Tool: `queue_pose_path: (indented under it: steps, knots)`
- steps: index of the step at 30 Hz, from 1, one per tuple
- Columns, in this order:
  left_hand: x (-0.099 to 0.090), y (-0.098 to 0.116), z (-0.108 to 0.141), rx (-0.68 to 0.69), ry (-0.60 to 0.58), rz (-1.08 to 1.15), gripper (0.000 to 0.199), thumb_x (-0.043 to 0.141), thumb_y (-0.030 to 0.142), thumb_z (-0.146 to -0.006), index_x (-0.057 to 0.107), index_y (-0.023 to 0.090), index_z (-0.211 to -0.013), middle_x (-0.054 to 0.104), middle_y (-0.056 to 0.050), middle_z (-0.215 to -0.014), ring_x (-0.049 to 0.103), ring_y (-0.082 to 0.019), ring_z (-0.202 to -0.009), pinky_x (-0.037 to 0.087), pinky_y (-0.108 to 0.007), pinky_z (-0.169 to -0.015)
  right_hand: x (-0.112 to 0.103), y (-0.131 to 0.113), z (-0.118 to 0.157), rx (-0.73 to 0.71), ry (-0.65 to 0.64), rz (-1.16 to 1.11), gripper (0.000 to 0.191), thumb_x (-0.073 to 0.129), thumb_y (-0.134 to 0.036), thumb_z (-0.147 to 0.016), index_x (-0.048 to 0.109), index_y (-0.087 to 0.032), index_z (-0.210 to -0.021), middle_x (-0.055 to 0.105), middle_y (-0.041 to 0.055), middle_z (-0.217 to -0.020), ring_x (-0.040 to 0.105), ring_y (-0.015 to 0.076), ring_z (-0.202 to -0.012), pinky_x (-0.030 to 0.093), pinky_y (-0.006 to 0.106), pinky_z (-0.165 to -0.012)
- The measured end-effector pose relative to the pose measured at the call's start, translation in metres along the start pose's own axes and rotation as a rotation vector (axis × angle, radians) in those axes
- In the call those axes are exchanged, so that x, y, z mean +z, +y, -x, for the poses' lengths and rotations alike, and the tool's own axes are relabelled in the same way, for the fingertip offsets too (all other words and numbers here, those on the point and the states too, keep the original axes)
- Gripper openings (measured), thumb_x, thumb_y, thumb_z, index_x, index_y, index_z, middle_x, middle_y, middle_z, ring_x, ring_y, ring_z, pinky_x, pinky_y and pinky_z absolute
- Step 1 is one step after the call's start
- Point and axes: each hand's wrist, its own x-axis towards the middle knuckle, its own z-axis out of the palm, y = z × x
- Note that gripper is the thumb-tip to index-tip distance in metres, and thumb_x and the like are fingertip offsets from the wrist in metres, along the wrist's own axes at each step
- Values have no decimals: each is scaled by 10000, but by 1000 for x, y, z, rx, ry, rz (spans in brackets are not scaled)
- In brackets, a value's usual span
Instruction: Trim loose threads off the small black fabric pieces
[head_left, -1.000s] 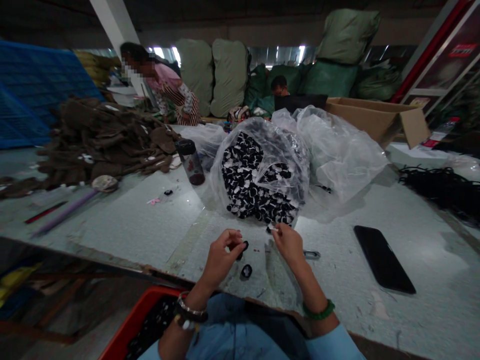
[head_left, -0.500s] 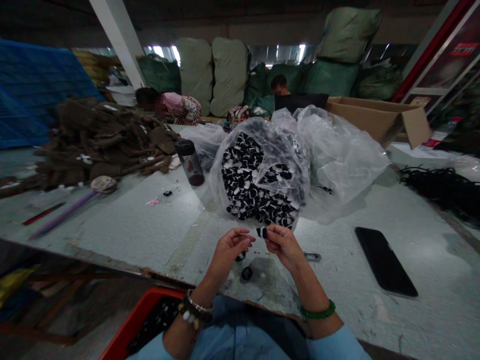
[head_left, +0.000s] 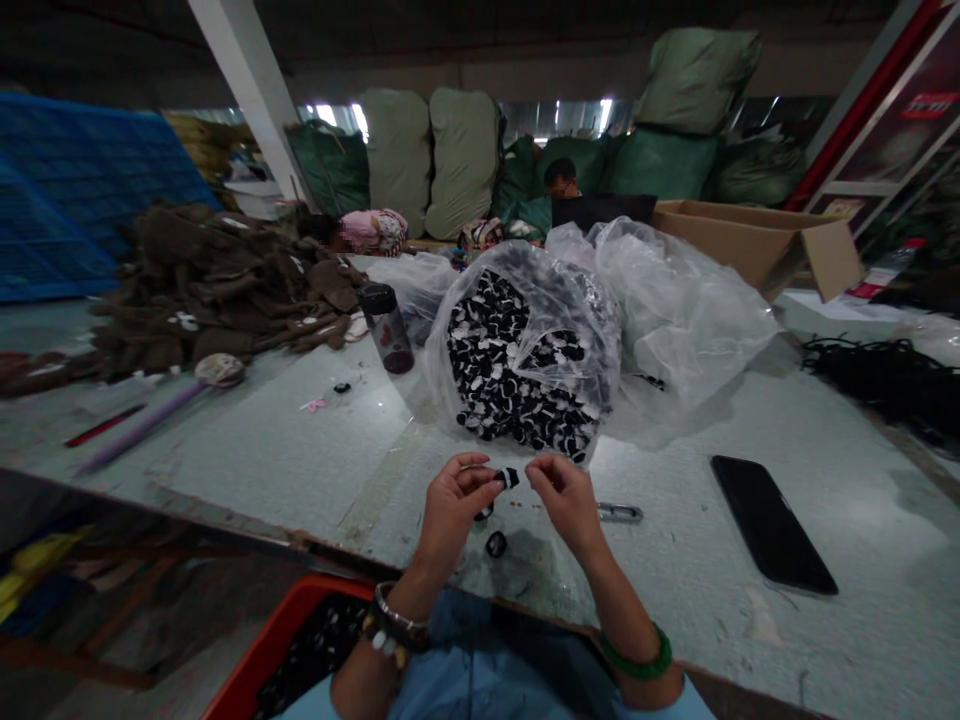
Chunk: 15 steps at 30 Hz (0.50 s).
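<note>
My left hand [head_left: 454,500] pinches a small black fabric piece with a white band [head_left: 507,478] between thumb and fingertips. My right hand [head_left: 564,495] is just right of it, thumb and fingers pressed together and a small gap away from the piece. Whether the right fingertips hold anything is too small to tell. Two similar dark pieces lie below on the table: a round one [head_left: 496,544] and another [head_left: 484,512] partly behind my left fingers. Behind the hands, a clear plastic bag [head_left: 609,330] lies open, full of many such black-and-white pieces.
A metal tool [head_left: 619,512] and a black phone [head_left: 772,522] lie to the right on the table. A dark tumbler [head_left: 385,328] stands left of the bag. Brown fabric pieces [head_left: 225,290] are heaped at left. A red bin [head_left: 277,632] sits below the table edge.
The small black-and-white piece has passed from my right fingers to my left. My right hand now sits slightly apart from it. A person in pink at the back has bent lower.
</note>
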Motion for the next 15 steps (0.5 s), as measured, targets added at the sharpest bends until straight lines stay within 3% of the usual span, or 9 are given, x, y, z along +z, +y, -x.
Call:
queue_pose_path:
  steps: [3,6,10,15]
  knots:
    - [3,1,3,109,50,-190,303,599,226,-628,479,173,-901,626,-27,-754,579,-152,-723,428,-272,-664,2,-12,8,-212,19,374,131,480,-267,-736,550,-166,-691,534,1,-593,469,106,-531,350,213,-520]
    - [5,2,8,237,96,-430,259,574,246,-646,516,188,-893,629,-25,-776,579,-161,-753,425,-296,-718,7,-16,12,-297,4,594,123,449,-215,-755,558,-162,-734,567,26,-646,508,125,-586,364,221,-563]
    - [6,3,13,346,83,-616,239,552,232,-659,538,200,-896,625,-15,-757,579,-158,-736,424,-298,-725,13,-12,12,-351,-19,721,151,408,-157,-771,557,-151,-748,580,45,-686,531,138,-643,373,225,-609]
    - [8,4,14,367,131,-592,239,539,203,-659,500,188,-895,606,-11,-754,557,-136,-713,403,-284,-729,22,-10,16,-312,21,780,139,401,-130,-759,539,-141,-743,571,54,-687,531,146,-666,371,227,-619]
